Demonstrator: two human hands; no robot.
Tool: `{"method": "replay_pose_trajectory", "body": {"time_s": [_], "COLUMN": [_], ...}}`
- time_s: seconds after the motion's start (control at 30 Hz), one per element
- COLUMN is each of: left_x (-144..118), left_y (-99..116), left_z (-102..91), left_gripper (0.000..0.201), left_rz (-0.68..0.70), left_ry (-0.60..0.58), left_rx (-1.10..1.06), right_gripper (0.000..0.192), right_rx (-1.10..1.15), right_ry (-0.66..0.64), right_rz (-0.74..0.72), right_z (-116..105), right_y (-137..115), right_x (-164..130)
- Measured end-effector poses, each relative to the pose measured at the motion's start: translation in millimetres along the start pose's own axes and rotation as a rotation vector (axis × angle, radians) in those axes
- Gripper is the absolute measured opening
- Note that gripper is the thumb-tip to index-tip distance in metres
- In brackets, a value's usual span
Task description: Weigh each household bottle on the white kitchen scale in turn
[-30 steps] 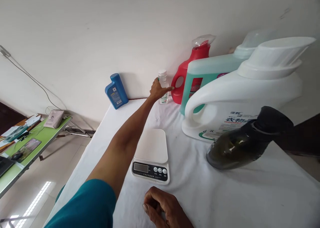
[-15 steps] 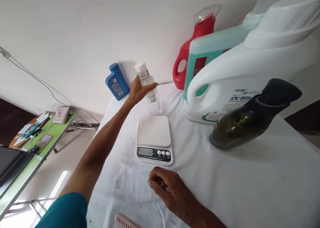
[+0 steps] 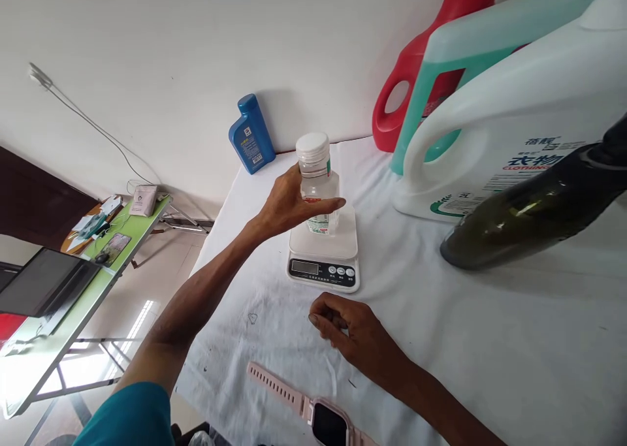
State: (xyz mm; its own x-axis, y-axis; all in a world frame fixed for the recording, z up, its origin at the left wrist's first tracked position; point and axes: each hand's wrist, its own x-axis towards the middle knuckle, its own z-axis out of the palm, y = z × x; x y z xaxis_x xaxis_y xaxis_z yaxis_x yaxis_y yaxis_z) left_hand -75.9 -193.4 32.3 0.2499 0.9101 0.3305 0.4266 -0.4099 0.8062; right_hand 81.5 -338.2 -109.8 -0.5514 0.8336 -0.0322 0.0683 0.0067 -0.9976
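A blue bottle (image 3: 253, 139) stands by the wall (image 3: 171, 54), apart from 3 handled jugs (image 3: 519, 123).

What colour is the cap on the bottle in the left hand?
The cap on the bottle is white, seen best in the head view.

The left arm (image 3: 206, 296) stretches from the near left toward the far middle, slightly bent at the elbow. The left hand (image 3: 287, 204) grips, its thumb (image 3: 326, 206) pointing right, its other fingers mostly hidden. The right forearm (image 3: 431, 394) slants from the near right; the right hand (image 3: 355, 325) is loosely curled.
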Motion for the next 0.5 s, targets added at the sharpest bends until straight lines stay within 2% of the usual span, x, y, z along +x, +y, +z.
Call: {"method": "replay_pose_trajectory", "body": {"time_s": [0.2,0.33,0.5], "left_x": [0,-1,-7], "left_y": [-14,-23,-19], "left_z": [1.7,3.0,-2.1], "left_gripper": [0.043,0.049,0.060], "left_rz": [-0.061,-0.066,-0.030], "left_ry": [0.010,0.032,0.010], "left_rx": [-0.102,-0.134,-0.067], "right_gripper": [0.027,0.028,0.030], "right_rx": [0.003,-0.002,-0.009], "right_ry": [0.004,0.007,0.005], "right_rz": [-0.002,-0.008,0.002], "right_z": [-1,-2,-1], "right_y": [-3,-3,-3], "right_x": [-2,-2,-1]}}
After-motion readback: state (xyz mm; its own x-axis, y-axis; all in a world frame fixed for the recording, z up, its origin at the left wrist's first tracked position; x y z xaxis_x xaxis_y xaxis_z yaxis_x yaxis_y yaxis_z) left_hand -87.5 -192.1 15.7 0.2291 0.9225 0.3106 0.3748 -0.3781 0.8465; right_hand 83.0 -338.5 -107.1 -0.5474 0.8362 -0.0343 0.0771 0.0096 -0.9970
